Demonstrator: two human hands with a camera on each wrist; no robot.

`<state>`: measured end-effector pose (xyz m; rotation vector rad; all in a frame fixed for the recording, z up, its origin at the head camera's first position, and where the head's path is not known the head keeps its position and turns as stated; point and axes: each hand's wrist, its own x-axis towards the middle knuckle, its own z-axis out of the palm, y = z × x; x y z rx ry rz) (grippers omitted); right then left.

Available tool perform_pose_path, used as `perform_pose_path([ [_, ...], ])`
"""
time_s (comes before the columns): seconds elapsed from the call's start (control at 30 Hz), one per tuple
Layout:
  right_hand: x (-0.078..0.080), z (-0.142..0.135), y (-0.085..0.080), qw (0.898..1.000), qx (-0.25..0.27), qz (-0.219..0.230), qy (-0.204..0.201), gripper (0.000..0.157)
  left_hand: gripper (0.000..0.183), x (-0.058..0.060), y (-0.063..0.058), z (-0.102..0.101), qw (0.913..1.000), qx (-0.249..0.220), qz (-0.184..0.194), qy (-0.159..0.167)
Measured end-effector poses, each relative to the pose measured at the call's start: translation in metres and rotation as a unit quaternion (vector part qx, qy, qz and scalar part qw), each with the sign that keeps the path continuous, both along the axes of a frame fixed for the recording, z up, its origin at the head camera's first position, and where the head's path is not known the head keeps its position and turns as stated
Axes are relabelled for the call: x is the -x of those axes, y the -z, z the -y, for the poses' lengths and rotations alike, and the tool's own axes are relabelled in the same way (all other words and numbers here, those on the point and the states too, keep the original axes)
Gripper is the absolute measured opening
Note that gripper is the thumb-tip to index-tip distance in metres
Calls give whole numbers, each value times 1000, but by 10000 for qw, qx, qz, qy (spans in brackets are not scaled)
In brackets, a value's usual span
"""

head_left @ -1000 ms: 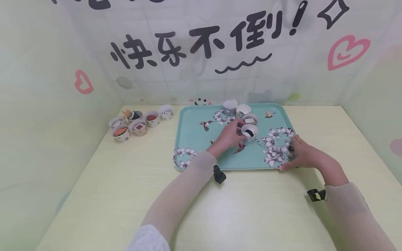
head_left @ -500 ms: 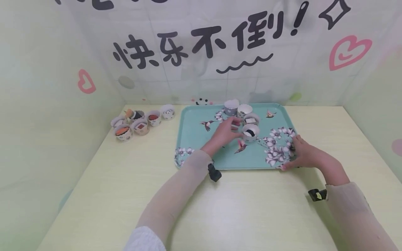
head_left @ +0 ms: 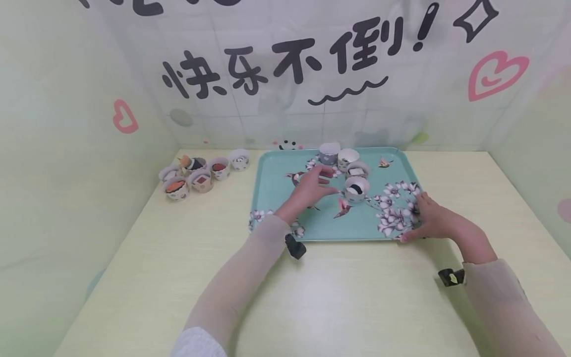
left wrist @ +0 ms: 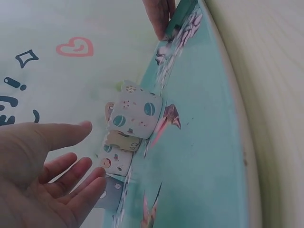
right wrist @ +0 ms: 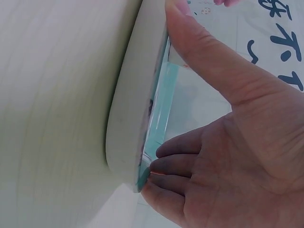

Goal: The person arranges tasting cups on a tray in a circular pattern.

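- The person's left hand has just let go of the nearest cup and drawn back toward the tray's left side; its fingers are parted, holding nothing, just apart from that cup.
- That cup stands upright by itself on the tray, right of the tray's middle, so its placing looks finished.
- The right hand has stayed gripping the tray's near right corner, thumb at the front edge, fingers along the right edge.
- One tray, on one table.
- Four cups on the tray, in a slanting line toward its far edge: the nearest cup, with a dark piece inside; a cup with a white piece; a white cup; a grey cup.
- Six cups on the table left of the tray, clustered: one orange-filled, one with a red square, one dark-red-filled, three others.
- Ten cups altogether; what fills the grey cup is hidden.
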<state>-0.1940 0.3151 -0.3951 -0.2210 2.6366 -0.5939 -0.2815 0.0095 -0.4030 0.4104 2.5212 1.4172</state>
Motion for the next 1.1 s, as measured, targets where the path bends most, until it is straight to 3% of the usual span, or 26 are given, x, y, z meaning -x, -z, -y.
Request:
perform_pose_path([
  [0.13,0,0,0,10000,2,26,16,139,52,-3,-5,9,9999,34,98,-58],
  [0.53,1,-1,0,10000,-29,7,20,140,49,-13,-19,51,9990,-163,-182,-376],
  [0.83,1,-1,3,10000,57,-27,45,141,52,-19,-25,94,9961,37,-638,-613],
  [1.1,0,-2,3,10000,50,-72,41,141,51,-22,-28,139,9924,141,-728,-983],
])
